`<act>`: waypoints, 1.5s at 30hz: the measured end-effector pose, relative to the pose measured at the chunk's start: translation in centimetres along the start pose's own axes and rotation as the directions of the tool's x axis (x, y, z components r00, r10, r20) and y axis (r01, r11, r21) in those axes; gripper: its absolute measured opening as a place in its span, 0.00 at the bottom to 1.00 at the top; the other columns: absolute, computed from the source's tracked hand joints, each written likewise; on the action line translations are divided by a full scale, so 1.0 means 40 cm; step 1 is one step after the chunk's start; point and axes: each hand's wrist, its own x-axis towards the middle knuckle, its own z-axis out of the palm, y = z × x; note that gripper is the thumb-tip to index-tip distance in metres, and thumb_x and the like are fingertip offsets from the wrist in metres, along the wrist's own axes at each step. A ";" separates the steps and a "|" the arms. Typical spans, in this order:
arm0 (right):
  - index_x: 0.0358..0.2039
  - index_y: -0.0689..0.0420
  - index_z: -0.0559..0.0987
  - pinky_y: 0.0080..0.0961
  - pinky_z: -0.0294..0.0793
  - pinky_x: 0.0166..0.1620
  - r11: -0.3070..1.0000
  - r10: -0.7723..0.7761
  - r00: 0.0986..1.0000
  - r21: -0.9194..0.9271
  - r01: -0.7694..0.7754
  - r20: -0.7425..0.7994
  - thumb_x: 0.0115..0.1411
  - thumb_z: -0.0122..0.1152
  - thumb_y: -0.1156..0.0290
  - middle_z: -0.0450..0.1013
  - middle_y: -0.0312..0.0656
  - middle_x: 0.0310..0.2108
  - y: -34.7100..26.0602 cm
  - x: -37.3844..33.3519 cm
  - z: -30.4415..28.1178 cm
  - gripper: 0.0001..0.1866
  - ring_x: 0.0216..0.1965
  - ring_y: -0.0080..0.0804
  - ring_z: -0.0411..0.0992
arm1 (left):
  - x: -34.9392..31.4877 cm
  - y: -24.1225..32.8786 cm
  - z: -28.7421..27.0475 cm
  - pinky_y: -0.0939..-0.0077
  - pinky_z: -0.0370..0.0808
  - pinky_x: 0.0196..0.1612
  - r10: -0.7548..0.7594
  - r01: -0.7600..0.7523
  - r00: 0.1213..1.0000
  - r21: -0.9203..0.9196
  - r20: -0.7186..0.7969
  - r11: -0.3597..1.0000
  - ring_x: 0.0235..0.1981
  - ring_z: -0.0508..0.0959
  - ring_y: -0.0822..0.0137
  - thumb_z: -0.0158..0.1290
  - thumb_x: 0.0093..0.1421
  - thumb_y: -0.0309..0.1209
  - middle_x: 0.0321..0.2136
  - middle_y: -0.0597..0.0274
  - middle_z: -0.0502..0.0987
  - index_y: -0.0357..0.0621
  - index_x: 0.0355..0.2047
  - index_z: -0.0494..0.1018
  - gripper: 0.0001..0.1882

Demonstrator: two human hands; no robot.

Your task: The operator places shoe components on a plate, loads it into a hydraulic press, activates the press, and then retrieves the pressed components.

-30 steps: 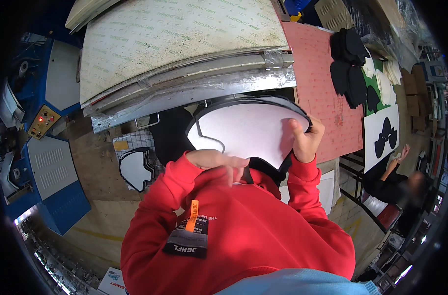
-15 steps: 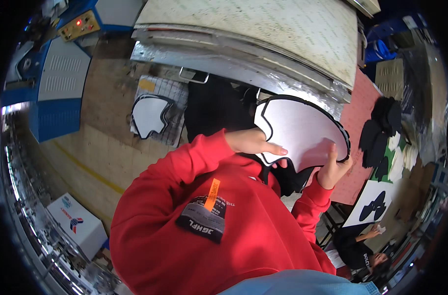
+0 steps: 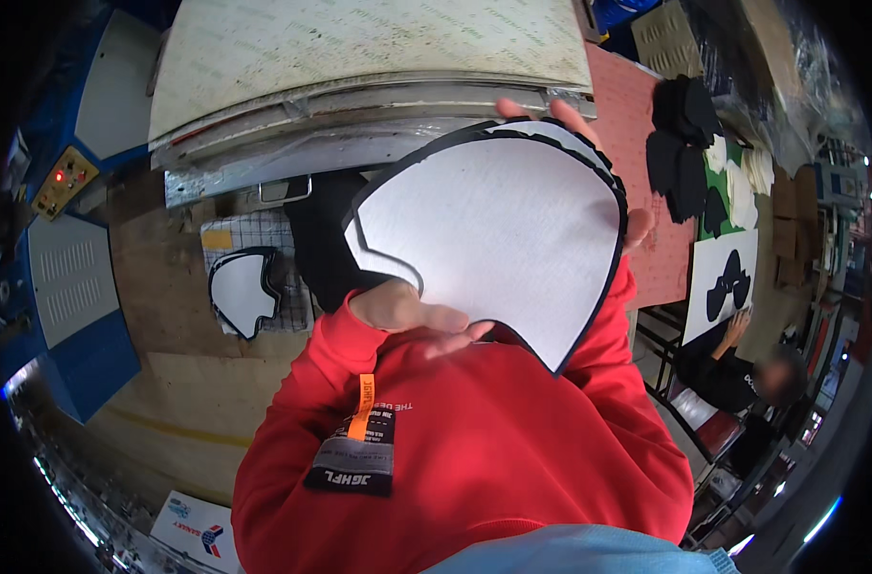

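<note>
In front of my chest is a curved white panel (image 3: 498, 234) with black edging and a pointed lower corner. More black-and-white layers show behind its upper right rim. My right hand (image 3: 629, 212) supports the panel from behind, its fingertips reaching past the top edge and another digit showing at the right edge; its palm is hidden. At the notched lower left edge, my left hand (image 3: 407, 311) pinches the panel, thumb and fingers pointing right.
Similar white panels (image 3: 242, 292) lie on a checked pad at the left. A worktable (image 3: 369, 43) with a metal edge stands ahead. Black cut pieces (image 3: 680, 172) rest on the red surface at right, where a co-worker (image 3: 728, 373) reaches toward a white board. Blue-grey machines (image 3: 67, 277) stand far left.
The panel has come up closer and turned more face-on. My right hand has shifted up behind it, and my left hand stays at the notched edge. The whole view has swung right.
</note>
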 end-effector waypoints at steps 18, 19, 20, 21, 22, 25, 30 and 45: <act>0.57 0.55 0.64 0.54 0.65 0.55 0.814 -0.003 0.996 0.578 0.052 -0.086 0.50 0.50 0.48 0.62 0.60 0.56 0.015 -0.049 -0.020 0.36 0.58 0.58 0.60 | 0.106 -0.076 0.018 0.73 0.70 0.33 -0.135 0.142 0.990 -0.498 0.050 0.856 0.29 0.73 0.63 0.56 0.58 0.39 0.37 0.46 0.73 0.30 0.53 0.60 0.31; 0.58 0.56 0.62 0.54 0.66 0.55 0.823 -0.023 0.996 0.564 0.069 -0.088 0.54 0.47 0.44 0.61 0.60 0.57 0.016 -0.051 -0.019 0.37 0.58 0.58 0.60 | 0.109 -0.076 0.019 0.72 0.70 0.33 -0.086 0.104 0.995 -0.461 0.060 0.881 0.30 0.73 0.63 0.57 0.57 0.39 0.38 0.45 0.73 0.31 0.54 0.59 0.32; 0.58 0.56 0.62 0.54 0.66 0.55 0.819 -0.048 0.994 0.565 0.097 -0.101 0.54 0.47 0.44 0.61 0.60 0.57 0.015 -0.056 -0.017 0.37 0.58 0.58 0.60 | 0.111 -0.076 0.023 0.71 0.70 0.33 0.007 0.026 0.997 -0.438 0.074 0.899 0.30 0.74 0.62 0.58 0.57 0.39 0.38 0.45 0.73 0.31 0.55 0.58 0.33; 0.59 0.54 0.61 0.57 0.67 0.53 0.821 -0.013 0.994 0.566 0.072 -0.107 0.56 0.44 0.40 0.61 0.60 0.57 0.015 -0.061 -0.014 0.38 0.58 0.61 0.60 | 0.114 -0.074 0.026 0.68 0.74 0.38 0.026 0.010 0.996 -0.412 0.083 0.911 0.36 0.76 0.56 0.58 0.56 0.39 0.40 0.42 0.73 0.30 0.56 0.56 0.36; 0.61 0.52 0.60 0.59 0.67 0.52 0.824 0.036 0.994 0.565 0.031 -0.107 0.58 0.40 0.35 0.60 0.60 0.57 0.014 -0.066 -0.012 0.40 0.57 0.64 0.60 | 0.117 -0.072 0.031 0.68 0.74 0.38 -0.031 0.066 0.995 -0.388 0.094 0.919 0.36 0.76 0.56 0.58 0.56 0.39 0.40 0.42 0.73 0.30 0.56 0.56 0.36; 0.59 0.52 0.61 0.62 0.69 0.50 0.780 0.046 0.993 0.625 0.032 -0.108 0.59 0.38 0.35 0.58 0.62 0.58 0.019 -0.074 -0.003 0.38 0.57 0.66 0.59 | 0.118 -0.068 0.044 0.56 0.67 0.57 -0.046 0.082 0.996 -0.558 0.078 0.826 0.54 0.69 0.40 0.61 0.53 0.37 0.48 0.36 0.68 0.34 0.62 0.48 0.44; 0.56 0.56 0.62 0.60 0.70 0.48 0.780 0.150 0.988 0.617 -0.105 -0.021 0.60 0.38 0.36 0.59 0.61 0.57 0.024 -0.076 -0.025 0.37 0.55 0.62 0.63 | 0.117 -0.066 0.035 0.56 0.72 0.52 -0.129 0.139 0.990 -0.327 0.054 0.935 0.51 0.72 0.49 0.52 0.60 0.46 0.59 0.44 0.61 0.40 0.63 0.52 0.37; 0.51 0.67 0.71 0.33 0.62 0.58 0.926 0.117 0.993 -0.359 -0.121 -0.032 0.55 0.51 0.55 0.67 0.55 0.54 -0.014 -0.066 -0.180 0.30 0.57 0.39 0.64 | 0.113 -0.057 0.012 0.82 0.61 0.25 -0.322 0.255 0.772 -0.196 -0.548 0.947 0.18 0.63 0.75 0.46 0.63 0.43 0.25 0.60 0.69 0.37 0.36 0.66 0.18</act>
